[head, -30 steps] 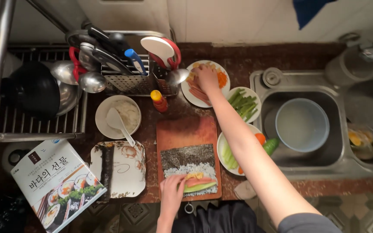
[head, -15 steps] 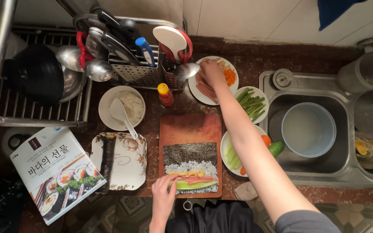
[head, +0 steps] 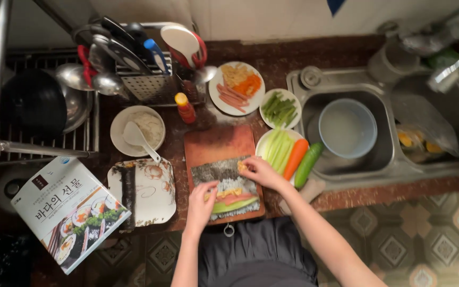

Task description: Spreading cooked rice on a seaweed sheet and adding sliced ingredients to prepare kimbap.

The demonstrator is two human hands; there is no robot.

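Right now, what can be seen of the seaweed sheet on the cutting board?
The seaweed sheet is dark, thin and roughly square, lying flat on the brown cutting board. White rice covers most of it, leaving a dark strip at the far edge. Strips of yellow, pink and green filling lie across its near part. The left hand rests on its near left side; the right hand holds a yellow piece over its right edge.

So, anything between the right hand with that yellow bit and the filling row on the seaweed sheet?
Nothing visible: the right hand is over the seaweed sheet, just above the filling row; the left hand rests at its left end.
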